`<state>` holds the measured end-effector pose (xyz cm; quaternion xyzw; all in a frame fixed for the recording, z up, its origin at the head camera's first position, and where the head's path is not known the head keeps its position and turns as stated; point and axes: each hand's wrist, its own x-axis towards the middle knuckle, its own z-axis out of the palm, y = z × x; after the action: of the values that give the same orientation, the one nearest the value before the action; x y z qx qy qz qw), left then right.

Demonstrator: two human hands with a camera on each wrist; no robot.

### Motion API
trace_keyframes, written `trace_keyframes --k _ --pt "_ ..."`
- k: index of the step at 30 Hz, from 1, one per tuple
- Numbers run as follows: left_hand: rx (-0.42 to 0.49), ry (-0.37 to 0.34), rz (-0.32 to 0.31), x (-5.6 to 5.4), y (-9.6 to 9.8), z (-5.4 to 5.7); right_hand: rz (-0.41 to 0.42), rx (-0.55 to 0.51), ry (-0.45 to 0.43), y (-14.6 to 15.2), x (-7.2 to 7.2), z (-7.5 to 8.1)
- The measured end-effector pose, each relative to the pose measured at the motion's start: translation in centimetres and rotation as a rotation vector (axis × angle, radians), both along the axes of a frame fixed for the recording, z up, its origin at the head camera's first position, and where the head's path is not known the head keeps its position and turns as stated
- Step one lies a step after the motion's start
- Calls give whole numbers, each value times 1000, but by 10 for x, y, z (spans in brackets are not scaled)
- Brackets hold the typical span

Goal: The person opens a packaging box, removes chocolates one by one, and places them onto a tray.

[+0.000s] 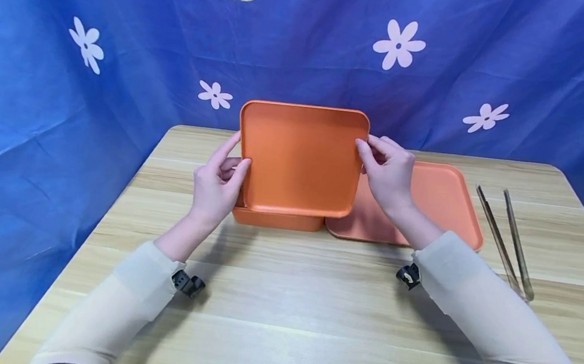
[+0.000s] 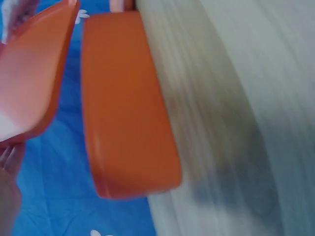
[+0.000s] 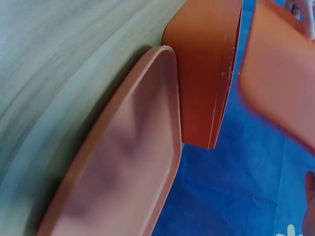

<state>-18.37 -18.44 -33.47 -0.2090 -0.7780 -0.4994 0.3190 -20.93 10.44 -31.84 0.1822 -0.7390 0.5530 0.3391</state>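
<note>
An orange rectangular lid (image 1: 302,159) with a raised rim is held up in the air, tilted so its flat face is towards me. My left hand (image 1: 217,191) pinches its left edge, thumb in front. At the upper right edge, my right hand (image 1: 393,172) grips the rim between thumb and fingers. Beneath and behind the lid stands an orange box (image 1: 278,220) on the table, mostly hidden in the head view. Its long side shows in the left wrist view, apart from the lid. In the right wrist view the box (image 3: 202,69) also sits below the raised lid (image 3: 283,69).
A shallow pink tray (image 1: 438,199) lies right of the box, close against it. Metal tongs (image 1: 501,242) lie spread at the table's right side. Behind the wooden table (image 1: 276,324) hangs a blue flowered cloth (image 1: 308,40).
</note>
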Motion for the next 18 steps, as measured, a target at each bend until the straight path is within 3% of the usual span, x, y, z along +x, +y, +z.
trace_keyframes --k 5,7,12,14,18 --pt "66 -116 18 6 4 8 -46 51 -74 0 0 -6" --pt "51 -94 43 12 8 13 -52 77 -92 -1 0 -9" --pt "51 -25 103 12 5 6 -5 122 -102 -3 4 -15" --pt "60 -30 110 9 0 -1 27 129 -104 -3 7 -16" --pt "70 -73 111 13 -3 -2 96 145 -117 0 14 -22"
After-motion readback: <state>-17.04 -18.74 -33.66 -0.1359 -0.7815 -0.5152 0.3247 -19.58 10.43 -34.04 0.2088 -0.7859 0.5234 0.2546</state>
